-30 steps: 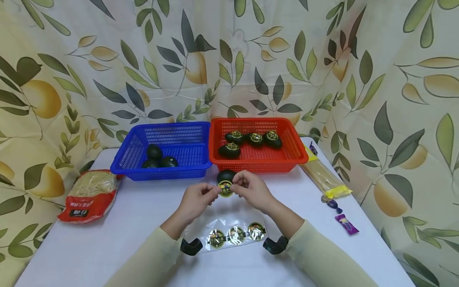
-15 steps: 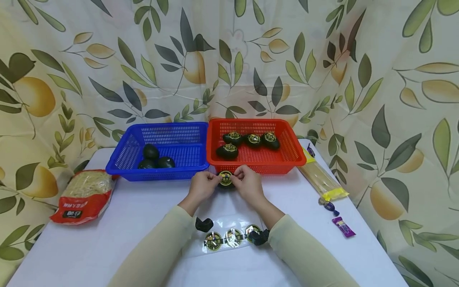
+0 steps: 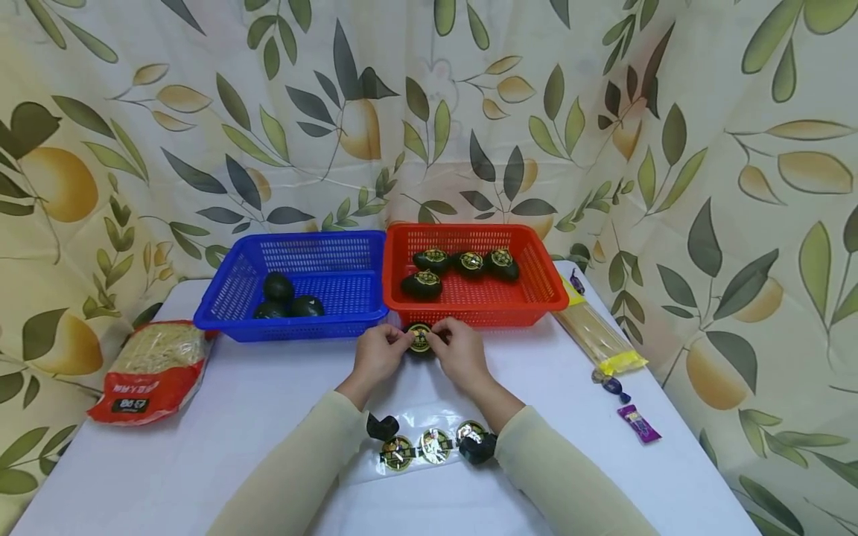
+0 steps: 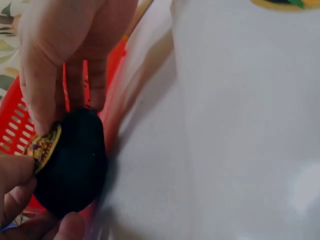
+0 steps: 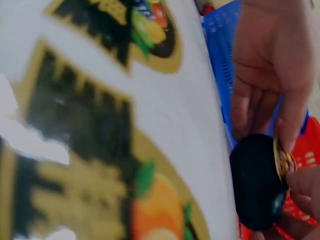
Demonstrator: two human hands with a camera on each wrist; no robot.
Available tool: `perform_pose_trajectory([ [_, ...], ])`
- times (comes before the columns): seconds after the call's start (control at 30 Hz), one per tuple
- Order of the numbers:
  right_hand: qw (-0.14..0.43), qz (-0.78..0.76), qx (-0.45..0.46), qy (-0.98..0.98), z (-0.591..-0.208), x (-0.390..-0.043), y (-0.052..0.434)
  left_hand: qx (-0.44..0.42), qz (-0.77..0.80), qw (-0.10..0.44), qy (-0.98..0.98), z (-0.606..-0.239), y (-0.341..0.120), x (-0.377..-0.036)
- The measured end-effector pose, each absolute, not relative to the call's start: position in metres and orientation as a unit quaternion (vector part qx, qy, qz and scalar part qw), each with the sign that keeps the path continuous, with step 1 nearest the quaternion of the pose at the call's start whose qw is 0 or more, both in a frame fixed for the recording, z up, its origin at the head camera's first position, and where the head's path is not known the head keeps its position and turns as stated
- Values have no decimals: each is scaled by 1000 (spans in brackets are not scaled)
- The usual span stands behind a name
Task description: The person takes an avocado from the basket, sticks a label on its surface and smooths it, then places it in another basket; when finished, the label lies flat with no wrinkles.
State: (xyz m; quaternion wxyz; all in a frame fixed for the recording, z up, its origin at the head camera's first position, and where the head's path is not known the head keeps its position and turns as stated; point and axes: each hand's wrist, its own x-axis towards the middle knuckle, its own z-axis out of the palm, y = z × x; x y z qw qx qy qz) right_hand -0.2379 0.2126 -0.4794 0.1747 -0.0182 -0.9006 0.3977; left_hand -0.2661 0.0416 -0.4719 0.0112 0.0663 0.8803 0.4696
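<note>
A dark avocado (image 3: 421,353) stands at the front of the red basket, a round black-and-gold sticker (image 3: 420,337) against its near side. My left hand (image 3: 377,359) pinches the sticker's left edge between thumb and forefinger. From the right, my right hand (image 3: 461,354) pinches the opposite edge. In the left wrist view, other fingertips touch both ends of the avocado (image 4: 77,162), and the sticker (image 4: 44,146) lies along its side. The right wrist view shows the avocado (image 5: 255,180) between both hands, its far side hidden.
A clear sheet with several round stickers (image 3: 436,446) lies below the forearms. The blue basket (image 3: 335,327) holds 3 avocados without visible stickers; the red basket (image 3: 482,316) holds several with stickers. A noodle bag (image 3: 150,372) lies left; a yellow-ended pack (image 3: 596,331) and candies (image 3: 638,424) lie right.
Both hands have moved forward with the sticker, from in front of the avocado to against it. The sheet of stickers has stayed on the table.
</note>
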Motion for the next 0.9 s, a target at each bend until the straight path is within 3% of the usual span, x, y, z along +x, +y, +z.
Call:
perform_pose_trajectory([
  [0.23,86,464,18,-882,-477,-236,227,51,504,38,862,-477,33,-260],
  [0.4,78,448,45,-889,-478,-233,235,36,563,65,823,-484,30,-260],
  [0.67,116,337,137,-924,-475,-229,239,243,436,-29,866,-481,26,-256],
  [0.9,79,330,147,-929,-474,-229,242,272,383,-27,882,-479,25,-257],
])
